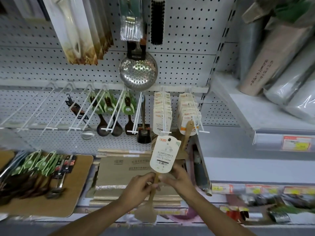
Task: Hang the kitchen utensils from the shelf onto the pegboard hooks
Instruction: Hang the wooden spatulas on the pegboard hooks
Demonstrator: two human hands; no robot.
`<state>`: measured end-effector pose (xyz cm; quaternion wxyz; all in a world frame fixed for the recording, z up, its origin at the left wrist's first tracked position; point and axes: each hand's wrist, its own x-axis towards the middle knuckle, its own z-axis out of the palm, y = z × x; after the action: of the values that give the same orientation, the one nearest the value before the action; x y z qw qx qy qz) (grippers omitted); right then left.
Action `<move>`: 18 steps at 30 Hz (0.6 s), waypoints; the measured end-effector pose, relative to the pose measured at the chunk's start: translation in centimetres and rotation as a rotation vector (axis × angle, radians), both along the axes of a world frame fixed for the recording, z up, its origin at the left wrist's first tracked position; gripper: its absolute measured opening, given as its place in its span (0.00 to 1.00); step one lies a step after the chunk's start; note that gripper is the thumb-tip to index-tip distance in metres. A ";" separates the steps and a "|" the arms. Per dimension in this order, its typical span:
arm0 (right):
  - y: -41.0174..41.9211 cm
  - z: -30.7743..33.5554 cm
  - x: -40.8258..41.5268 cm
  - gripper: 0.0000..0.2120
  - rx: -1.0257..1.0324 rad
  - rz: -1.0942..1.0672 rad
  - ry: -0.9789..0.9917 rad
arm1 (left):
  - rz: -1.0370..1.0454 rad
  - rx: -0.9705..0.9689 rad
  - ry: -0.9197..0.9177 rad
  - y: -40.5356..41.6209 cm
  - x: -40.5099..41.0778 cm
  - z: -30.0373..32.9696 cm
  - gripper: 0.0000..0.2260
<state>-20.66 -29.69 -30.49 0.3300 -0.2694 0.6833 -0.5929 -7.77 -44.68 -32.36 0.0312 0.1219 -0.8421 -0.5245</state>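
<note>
**Line up the card hole before pushing onto the hook**

Both hands hold one wooden spatula (154, 189) by its handle, just in front of the shelf. The left hand (139, 188) curls its fingers round the handle from the left; the right hand (177, 178) pinches it from the right, a little higher, just under the card label (164, 155). The label stands above both hands, tilted slightly, with its dark hanging hole (169, 139) at the top edge. The spatula's blade hangs below the hands, blurred.

Straight above the label is a white hook (164, 114) already carrying a row of the same cream cards; another such hook (196, 116) lies up and to the right of the right hand, also loaded, with a wooden handle dangling at its front.

To do this step well, I judge the hole should be brought level with the hook's tip first, the card squared to face the pegboard (184, 68). The right hand, nearest the card, is best placed to steady it so it does not bend; the left can carry the weight. The hook tips have crossbars, so the hole probably needs a slight tilt to pass. Push gently back toward the cards already hung.

More utensils (42, 169) wait on a brown board far left of the left hand.
</note>
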 end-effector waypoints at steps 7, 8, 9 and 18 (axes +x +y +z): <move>-2.0 0.6 1.0 0.09 -0.013 -0.239 -0.009 | 0.051 0.185 -0.060 1.1 0.0 -0.7 0.03; -2.1 0.7 0.9 0.10 -0.016 -0.241 -0.010 | 0.059 0.203 -0.077 1.1 0.0 -1.0 0.03; -2.3 0.7 0.7 0.10 -0.023 -0.241 -0.011 | 0.060 0.216 -0.091 1.0 0.1 -1.2 0.03; -3.6 0.9 0.1 0.08 -0.005 -0.245 -0.056 | 0.086 0.246 -0.176 0.5 1.4 -3.7 0.04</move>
<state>-20.52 -33.27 -29.63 0.2734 -0.1683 0.7002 -0.6377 -6.40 -44.19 -36.10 -0.0353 0.2062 -0.7649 -0.6093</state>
